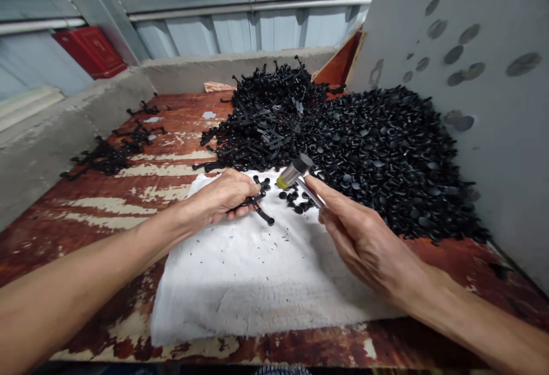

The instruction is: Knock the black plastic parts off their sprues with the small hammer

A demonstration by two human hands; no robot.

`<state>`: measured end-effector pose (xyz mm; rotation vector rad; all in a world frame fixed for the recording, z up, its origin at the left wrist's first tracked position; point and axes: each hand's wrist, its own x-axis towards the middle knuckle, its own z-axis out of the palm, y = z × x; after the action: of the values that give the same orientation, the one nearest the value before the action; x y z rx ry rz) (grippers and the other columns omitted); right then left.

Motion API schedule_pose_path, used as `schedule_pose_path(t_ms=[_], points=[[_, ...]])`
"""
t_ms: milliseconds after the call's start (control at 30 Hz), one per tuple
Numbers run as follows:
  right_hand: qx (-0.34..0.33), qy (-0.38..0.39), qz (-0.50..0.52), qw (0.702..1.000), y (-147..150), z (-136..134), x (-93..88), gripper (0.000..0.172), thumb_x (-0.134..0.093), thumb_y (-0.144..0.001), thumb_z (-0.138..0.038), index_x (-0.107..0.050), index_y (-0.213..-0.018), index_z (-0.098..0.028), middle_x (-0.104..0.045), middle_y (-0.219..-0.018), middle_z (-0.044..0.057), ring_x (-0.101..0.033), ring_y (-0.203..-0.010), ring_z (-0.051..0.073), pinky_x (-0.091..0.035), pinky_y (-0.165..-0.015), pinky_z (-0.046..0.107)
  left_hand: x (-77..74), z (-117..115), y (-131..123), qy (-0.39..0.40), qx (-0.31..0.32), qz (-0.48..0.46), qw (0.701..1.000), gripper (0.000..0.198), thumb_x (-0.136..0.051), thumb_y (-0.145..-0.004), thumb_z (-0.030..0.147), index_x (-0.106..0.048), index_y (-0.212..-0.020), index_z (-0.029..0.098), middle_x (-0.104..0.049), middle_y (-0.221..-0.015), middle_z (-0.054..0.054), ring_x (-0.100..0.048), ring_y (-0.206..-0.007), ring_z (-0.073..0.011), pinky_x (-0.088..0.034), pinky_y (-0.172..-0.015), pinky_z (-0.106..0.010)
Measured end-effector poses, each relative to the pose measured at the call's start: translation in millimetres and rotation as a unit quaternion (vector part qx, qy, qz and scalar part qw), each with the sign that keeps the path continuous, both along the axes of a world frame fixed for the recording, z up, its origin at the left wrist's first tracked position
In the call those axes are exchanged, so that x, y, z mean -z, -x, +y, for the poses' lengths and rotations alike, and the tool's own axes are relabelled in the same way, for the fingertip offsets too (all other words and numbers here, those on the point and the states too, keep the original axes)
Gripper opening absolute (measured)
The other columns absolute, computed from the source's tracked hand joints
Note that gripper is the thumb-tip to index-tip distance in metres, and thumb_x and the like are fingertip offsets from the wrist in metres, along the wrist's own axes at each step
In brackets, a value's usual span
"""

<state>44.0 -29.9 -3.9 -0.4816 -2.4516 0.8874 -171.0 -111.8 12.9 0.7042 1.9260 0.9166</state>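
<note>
My left hand (225, 195) is closed on a black plastic strip part (261, 210), holding it down on a white cloth pad (257, 272). My right hand (364, 238) grips the metal handle of a small hammer (295, 172), whose grey and yellow head hangs just above a few loose black caps (295, 200) on the pad. The two hands are a short way apart, with the hammer head between them.
A big heap of black round caps (386, 158) lies at right, against a grey board (472, 78). A heap of black strip parts (266, 118) lies behind the pad. More strips (111, 155) sit at left on the worn red table (128, 192). A concrete ledge (64, 129) borders it.
</note>
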Motion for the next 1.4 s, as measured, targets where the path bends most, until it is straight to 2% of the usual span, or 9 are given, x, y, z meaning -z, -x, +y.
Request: schedule_pose_path(t_ms=[267,367,500,633,767,900,1067,1267,1400], points=[[-0.016,-0.194,-0.078,0.978,32.3,18.1,-1.5,0.060,-0.034,-0.089,-0.009,-0.042,-0.148,-0.015,-0.057,-0.080,0.006,-0.048,-0.062,0.017,-0.047,-0.061,0.031,3.4,-1.3,0.0,0.002,-0.005,0.009,1.000,0.031,-0.056,-0.077,0.014,-0.054,-0.047,0.016,-0.047,-0.035,0.000,-0.035,-0.024,-0.0062,-0.022,-0.027,-0.018],[-0.029,-0.190,-0.084,0.978,34.2,16.9,-4.2,0.058,-0.034,-0.089,-0.008,-0.045,-0.146,-0.014,-0.057,-0.078,0.006,-0.048,-0.062,0.017,-0.047,-0.060,0.030,4.6,-1.7,1.1,0.005,-0.006,0.001,1.000,0.029,-0.057,-0.075,0.014,-0.053,-0.047,0.016,-0.047,-0.035,0.001,-0.035,-0.025,-0.0063,-0.021,-0.027,-0.019],[-0.007,-0.167,-0.004,0.986,33.1,14.1,-8.0,0.058,-0.034,-0.090,-0.009,-0.042,-0.148,-0.012,-0.060,-0.089,0.010,-0.054,-0.070,0.019,-0.049,-0.065,0.031,6.0,-2.3,2.3,-0.006,-0.008,-0.016,1.000,0.027,-0.058,-0.074,0.015,-0.053,-0.047,0.016,-0.046,-0.035,0.001,-0.035,-0.025,-0.0064,-0.020,-0.028,-0.019],[-0.025,-0.173,-0.095,0.980,34.0,15.3,-6.1,0.059,-0.035,-0.087,-0.008,-0.047,-0.144,-0.014,-0.061,-0.082,0.009,-0.053,-0.060,0.017,-0.048,-0.059,0.031,2.2,-1.9,-1.1,0.002,-0.016,-0.026,1.000,0.026,-0.057,-0.073,0.012,-0.053,-0.048,0.016,-0.046,-0.036,0.002,-0.035,-0.026,-0.0057,-0.019,-0.027,-0.017],[0.008,-0.164,-0.011,0.986,34.5,14.1,-5.2,0.056,-0.034,-0.091,-0.012,-0.043,-0.147,-0.016,-0.065,-0.089,0.011,-0.059,-0.073,0.021,-0.051,-0.068,0.034,0.8,-1.7,-2.8,0.003,-0.024,-0.039,0.999,0.028,-0.055,-0.074,0.010,-0.051,-0.047,0.016,-0.044,-0.034,0.003,-0.034,-0.026,-0.0053,-0.018,-0.027,-0.016],[-0.017,-0.175,-0.103,0.979,36.4,14.2,-4.2,0.059,-0.036,-0.086,-0.006,-0.048,-0.143,-0.013,-0.066,-0.082,0.011,-0.057,-0.061,0.019,-0.050,-0.061,0.033,5.3,-3.0,0.9,-0.014,-0.005,-0.041,0.999,0.027,-0.054,-0.075,0.010,-0.052,-0.049,0.016,-0.045,-0.036,0.003,-0.035,-0.026,-0.0054,-0.019,-0.027,-0.016],[-0.002,-0.153,-0.061,0.986,35.5,25.2,-7.4,0.058,-0.035,-0.088,-0.008,-0.046,-0.144,-0.012,-0.071,-0.097,0.013,-0.064,-0.075,0.021,-0.052,-0.070,0.034,8.0,-5.4,6.4,-0.007,-0.001,-0.062,0.998,0.029,-0.053,-0.078,0.012,-0.051,-0.050,0.016,-0.044,-0.036,0.002,-0.033,-0.026,-0.0054,-0.018,-0.026,-0.016],[0.013,-0.195,-0.146,0.970,32.5,39.4,-5.0,0.056,-0.040,-0.085,-0.008,-0.053,-0.139,-0.021,-0.072,-0.089,0.007,-0.065,-0.071,0.019,-0.049,-0.064,0.029,7.4,-7.7,9.9,-0.018,-0.018,-0.087,0.996,0.026,-0.053,-0.078,0.009,-0.052,-0.052,0.014,-0.046,-0.042,0.002,-0.035,-0.028,-0.0049,-0.015,-0.025,-0.015],[0.008,-0.214,-0.212,0.954,32.6,34.6,-6.1,0.058,-0.039,-0.083,-0.007,-0.052,-0.140,-0.014,-0.069,-0.081,0.008,-0.061,-0.063,0.019,-0.044,-0.059,0.028,7.8,-7.7,9.7,-0.019,-0.012,-0.080,0.997,0.027,-0.053,-0.079,0.010,-0.052,-0.053,0.015,-0.045,-0.040,0.003,-0.034,-0.027,-0.0050,-0.015,-0.025,-0.014]])
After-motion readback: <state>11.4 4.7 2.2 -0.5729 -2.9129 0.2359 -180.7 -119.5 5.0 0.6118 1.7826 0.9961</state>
